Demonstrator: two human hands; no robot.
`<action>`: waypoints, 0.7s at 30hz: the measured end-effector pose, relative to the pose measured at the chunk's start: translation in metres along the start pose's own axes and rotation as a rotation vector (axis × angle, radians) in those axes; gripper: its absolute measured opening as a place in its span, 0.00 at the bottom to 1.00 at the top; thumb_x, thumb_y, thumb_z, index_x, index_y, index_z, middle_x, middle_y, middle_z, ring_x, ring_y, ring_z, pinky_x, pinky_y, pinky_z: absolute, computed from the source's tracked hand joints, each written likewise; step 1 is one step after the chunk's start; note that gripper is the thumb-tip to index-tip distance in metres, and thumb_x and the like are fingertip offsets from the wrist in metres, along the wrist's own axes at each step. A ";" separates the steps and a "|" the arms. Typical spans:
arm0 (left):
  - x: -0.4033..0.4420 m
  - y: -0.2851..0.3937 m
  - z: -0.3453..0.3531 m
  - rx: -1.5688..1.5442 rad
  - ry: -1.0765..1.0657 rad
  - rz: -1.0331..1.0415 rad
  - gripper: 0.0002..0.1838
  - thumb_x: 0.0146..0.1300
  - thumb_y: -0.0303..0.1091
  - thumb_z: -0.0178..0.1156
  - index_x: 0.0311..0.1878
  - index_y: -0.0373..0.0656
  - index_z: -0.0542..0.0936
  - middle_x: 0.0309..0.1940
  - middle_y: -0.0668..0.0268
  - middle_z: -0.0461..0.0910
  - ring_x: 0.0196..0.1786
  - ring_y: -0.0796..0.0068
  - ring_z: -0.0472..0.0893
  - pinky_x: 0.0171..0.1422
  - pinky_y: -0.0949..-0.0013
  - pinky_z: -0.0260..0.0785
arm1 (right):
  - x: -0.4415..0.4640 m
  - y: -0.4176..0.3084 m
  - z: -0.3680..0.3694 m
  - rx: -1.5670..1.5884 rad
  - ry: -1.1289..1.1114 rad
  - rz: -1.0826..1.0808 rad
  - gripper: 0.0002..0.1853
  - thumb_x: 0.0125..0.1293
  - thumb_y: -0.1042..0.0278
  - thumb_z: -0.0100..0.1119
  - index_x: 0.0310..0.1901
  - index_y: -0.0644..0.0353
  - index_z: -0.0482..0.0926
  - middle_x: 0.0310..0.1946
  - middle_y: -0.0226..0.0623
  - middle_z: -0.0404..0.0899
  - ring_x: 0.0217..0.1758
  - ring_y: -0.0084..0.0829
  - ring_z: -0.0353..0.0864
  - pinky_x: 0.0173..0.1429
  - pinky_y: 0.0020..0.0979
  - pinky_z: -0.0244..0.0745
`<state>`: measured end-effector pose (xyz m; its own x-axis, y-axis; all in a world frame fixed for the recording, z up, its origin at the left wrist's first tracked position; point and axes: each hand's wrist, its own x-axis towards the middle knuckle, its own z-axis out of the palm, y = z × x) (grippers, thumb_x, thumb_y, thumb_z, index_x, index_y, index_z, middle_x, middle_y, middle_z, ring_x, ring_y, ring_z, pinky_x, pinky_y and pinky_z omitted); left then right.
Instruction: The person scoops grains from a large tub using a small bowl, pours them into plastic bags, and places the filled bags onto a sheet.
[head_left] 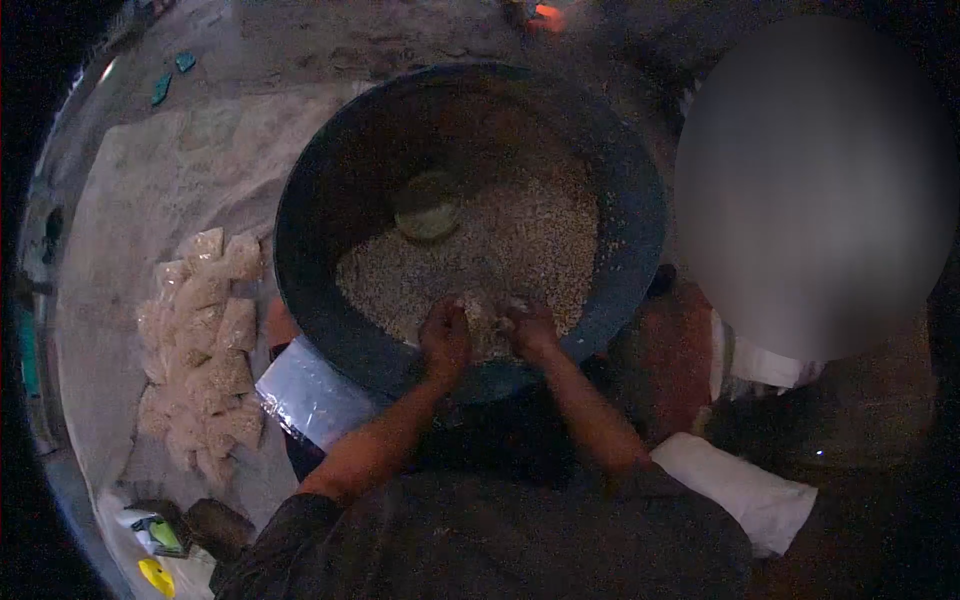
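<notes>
A wide dark basin [645, 215] holds a bed of pale, grain-like pieces [530, 235]. Low in the basin, my left hand [446, 335] has its fingers closed at the edge of a small pale bundle [479, 312], which looks like a filled clear bag. My right hand [530, 330] is just right of the bundle, its fingers curled together near a pale, shiny bit. Dim light and blur hide what exactly each hand grips. A round, pale container [428, 208] rests on the pieces towards the basin's upper left.
Many small filled clear bags [205, 350] lie piled on a pale sheet [110, 250] at the left. A stack of clear plastic [315, 395] lies by the basin's lower left. White cloth [740, 490] is at the lower right. A blurred area covers the upper right.
</notes>
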<state>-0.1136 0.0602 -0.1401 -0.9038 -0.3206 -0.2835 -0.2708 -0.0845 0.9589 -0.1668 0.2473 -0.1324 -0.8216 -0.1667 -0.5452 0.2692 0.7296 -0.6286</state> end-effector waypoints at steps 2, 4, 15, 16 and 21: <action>-0.002 0.026 -0.002 0.106 -0.068 -0.101 0.13 0.76 0.38 0.54 0.52 0.40 0.82 0.37 0.57 0.82 0.41 0.65 0.81 0.49 0.60 0.73 | -0.005 -0.013 0.001 0.620 -0.014 0.024 0.32 0.68 0.57 0.64 0.70 0.60 0.68 0.65 0.53 0.72 0.62 0.53 0.77 0.68 0.47 0.71; -0.005 0.024 0.007 0.186 0.056 0.054 0.12 0.74 0.37 0.56 0.53 0.41 0.82 0.35 0.58 0.83 0.40 0.65 0.82 0.47 0.62 0.73 | -0.013 -0.030 -0.001 0.687 0.168 -0.061 0.31 0.69 0.57 0.64 0.69 0.61 0.68 0.61 0.52 0.74 0.58 0.51 0.79 0.63 0.46 0.74; 0.002 0.102 -0.094 0.652 -0.056 0.252 0.16 0.72 0.36 0.59 0.58 0.39 0.81 0.34 0.59 0.85 0.37 0.61 0.84 0.45 0.59 0.76 | -0.016 -0.118 -0.024 -0.061 0.239 -0.292 0.21 0.69 0.64 0.61 0.59 0.65 0.78 0.37 0.47 0.83 0.37 0.37 0.85 0.44 0.39 0.82; 0.005 0.124 -0.113 0.436 -0.144 0.091 0.18 0.72 0.36 0.60 0.60 0.39 0.81 0.34 0.60 0.85 0.38 0.60 0.84 0.45 0.59 0.76 | -0.042 -0.139 -0.037 0.071 0.267 -0.377 0.20 0.70 0.65 0.61 0.60 0.66 0.78 0.35 0.46 0.83 0.35 0.34 0.85 0.42 0.38 0.82; 0.030 0.144 -0.062 0.621 0.142 0.801 0.21 0.70 0.37 0.64 0.63 0.40 0.79 0.39 0.63 0.85 0.38 0.66 0.84 0.45 0.61 0.77 | -0.087 -0.181 -0.077 0.621 0.208 -0.543 0.21 0.65 0.64 0.66 0.57 0.62 0.78 0.47 0.39 0.83 0.50 0.31 0.83 0.54 0.37 0.80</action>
<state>-0.1595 -0.0199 -0.0097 -0.8581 -0.1807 0.4806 0.2346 0.6946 0.6801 -0.1831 0.1804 0.0714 -0.9758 -0.2186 -0.0051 -0.0121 0.0771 -0.9970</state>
